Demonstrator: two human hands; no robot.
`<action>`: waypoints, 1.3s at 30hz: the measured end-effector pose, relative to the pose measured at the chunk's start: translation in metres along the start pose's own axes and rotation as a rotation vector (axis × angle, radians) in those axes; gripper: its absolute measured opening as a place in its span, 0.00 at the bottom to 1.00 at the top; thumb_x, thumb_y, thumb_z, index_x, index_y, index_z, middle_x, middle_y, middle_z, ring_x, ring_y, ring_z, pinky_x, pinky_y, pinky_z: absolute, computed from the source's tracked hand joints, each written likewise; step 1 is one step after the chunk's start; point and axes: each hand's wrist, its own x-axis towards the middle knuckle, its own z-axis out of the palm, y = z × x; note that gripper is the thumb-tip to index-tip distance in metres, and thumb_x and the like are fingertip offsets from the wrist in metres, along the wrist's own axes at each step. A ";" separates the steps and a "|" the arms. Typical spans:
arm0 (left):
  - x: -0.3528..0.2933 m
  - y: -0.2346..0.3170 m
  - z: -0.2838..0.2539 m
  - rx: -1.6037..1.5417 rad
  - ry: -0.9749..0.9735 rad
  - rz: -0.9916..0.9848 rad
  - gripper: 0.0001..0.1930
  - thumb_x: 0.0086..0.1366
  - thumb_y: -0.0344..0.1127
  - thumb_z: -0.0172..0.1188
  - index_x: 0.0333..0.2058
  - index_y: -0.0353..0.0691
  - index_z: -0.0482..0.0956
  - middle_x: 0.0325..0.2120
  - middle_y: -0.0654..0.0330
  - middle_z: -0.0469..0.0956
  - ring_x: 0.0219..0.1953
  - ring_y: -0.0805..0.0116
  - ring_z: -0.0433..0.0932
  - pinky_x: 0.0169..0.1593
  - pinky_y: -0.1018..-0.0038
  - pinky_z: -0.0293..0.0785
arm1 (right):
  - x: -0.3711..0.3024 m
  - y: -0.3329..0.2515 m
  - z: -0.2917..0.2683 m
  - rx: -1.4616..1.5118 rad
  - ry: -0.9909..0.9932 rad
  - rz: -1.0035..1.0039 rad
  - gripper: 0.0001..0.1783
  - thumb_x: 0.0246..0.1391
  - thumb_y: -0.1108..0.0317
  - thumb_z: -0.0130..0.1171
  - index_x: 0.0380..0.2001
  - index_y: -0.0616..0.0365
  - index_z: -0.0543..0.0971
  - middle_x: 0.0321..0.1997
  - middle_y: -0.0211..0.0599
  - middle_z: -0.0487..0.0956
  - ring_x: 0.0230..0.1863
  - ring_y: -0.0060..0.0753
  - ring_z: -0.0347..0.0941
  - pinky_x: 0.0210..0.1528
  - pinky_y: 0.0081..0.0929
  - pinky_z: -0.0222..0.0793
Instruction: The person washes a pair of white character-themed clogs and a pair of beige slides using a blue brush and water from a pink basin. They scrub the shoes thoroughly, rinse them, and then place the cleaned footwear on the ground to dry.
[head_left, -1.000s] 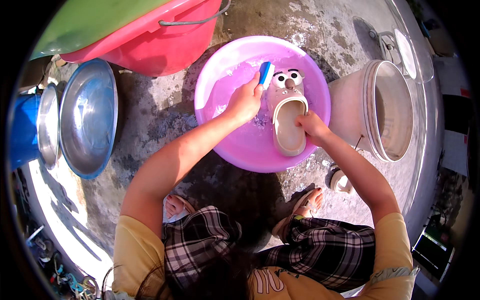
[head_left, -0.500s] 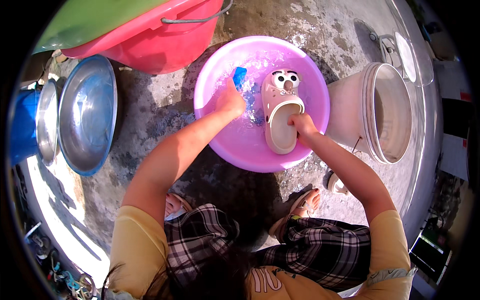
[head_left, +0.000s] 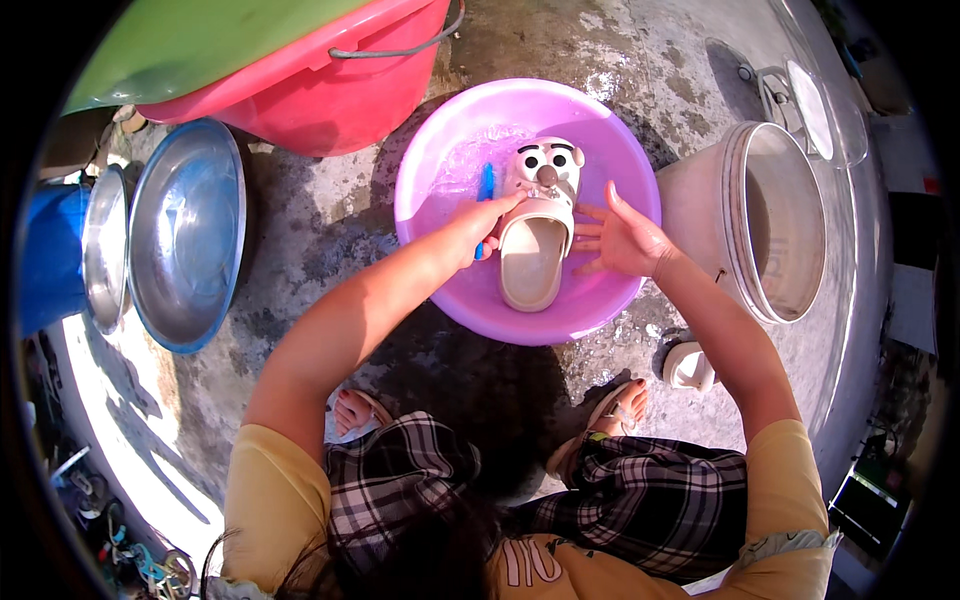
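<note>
A beige clog [head_left: 532, 262] with large cartoon eyes and a brown nose on its toe sits in a pink-purple basin [head_left: 440, 285] that holds some water. On the clog's left side, my left hand [head_left: 478, 228] is closed round a narrow blue brush [head_left: 487, 183], its bristles not visible; the thumb reaches onto the clog's upper. My right hand [head_left: 628, 240] is open at the clog's right side, fingers spread and thumb up, holding nothing. Its fingertips are close to the clog's edge; whether they touch it I cannot tell.
A whitish bucket [head_left: 700, 215] lies on its side right of the basin. A red tub [head_left: 350, 105] with a metal handle stands at the far left, metal bowls [head_left: 185, 240] below it. Another pale shoe [head_left: 690, 366] rests on the wet concrete floor near my right foot.
My right hand has let go of the clog's heel and opened beside it. The clog has shifted left. My left hand, with the blue brush, has come nearer and right, against the clog.
</note>
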 end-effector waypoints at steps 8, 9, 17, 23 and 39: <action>0.021 -0.022 -0.013 0.023 0.164 0.095 0.18 0.52 0.51 0.60 0.25 0.40 0.74 0.14 0.65 0.70 0.12 0.78 0.63 0.13 0.79 0.55 | 0.040 0.011 0.019 -0.444 0.375 -0.214 0.36 0.44 0.49 0.59 0.46 0.71 0.67 0.40 0.46 0.72 0.42 0.38 0.69 0.46 0.41 0.65; 0.022 -0.023 -0.010 -0.013 0.201 0.133 0.18 0.51 0.49 0.62 0.27 0.38 0.74 0.16 0.62 0.72 0.13 0.76 0.67 0.14 0.77 0.57 | 0.040 0.011 0.017 -0.467 0.353 -0.255 0.34 0.45 0.50 0.60 0.45 0.71 0.67 0.39 0.44 0.73 0.40 0.36 0.70 0.45 0.38 0.66; 0.054 -0.002 -0.013 0.019 0.270 0.318 0.17 0.51 0.43 0.64 0.27 0.33 0.73 0.17 0.60 0.73 0.16 0.75 0.70 0.15 0.78 0.61 | 0.051 0.001 0.010 -0.516 0.420 -0.468 0.39 0.45 0.49 0.59 0.52 0.70 0.62 0.47 0.43 0.71 0.48 0.33 0.66 0.52 0.32 0.59; 0.032 -0.009 -0.006 0.104 0.206 0.130 0.17 0.50 0.48 0.63 0.23 0.38 0.76 0.14 0.64 0.72 0.09 0.78 0.64 0.11 0.81 0.54 | 0.053 0.035 0.002 -0.194 0.407 -0.060 0.45 0.41 0.40 0.57 0.54 0.63 0.60 0.52 0.48 0.66 0.52 0.41 0.63 0.53 0.38 0.58; -0.042 0.059 0.008 -0.031 -0.138 0.693 0.25 0.47 0.32 0.66 0.43 0.35 0.65 0.35 0.60 0.73 0.34 0.74 0.74 0.29 0.81 0.69 | -0.017 -0.016 0.058 -0.217 0.093 -0.520 0.24 0.45 0.67 0.56 0.47 0.61 0.66 0.46 0.36 0.70 0.50 0.30 0.64 0.55 0.34 0.56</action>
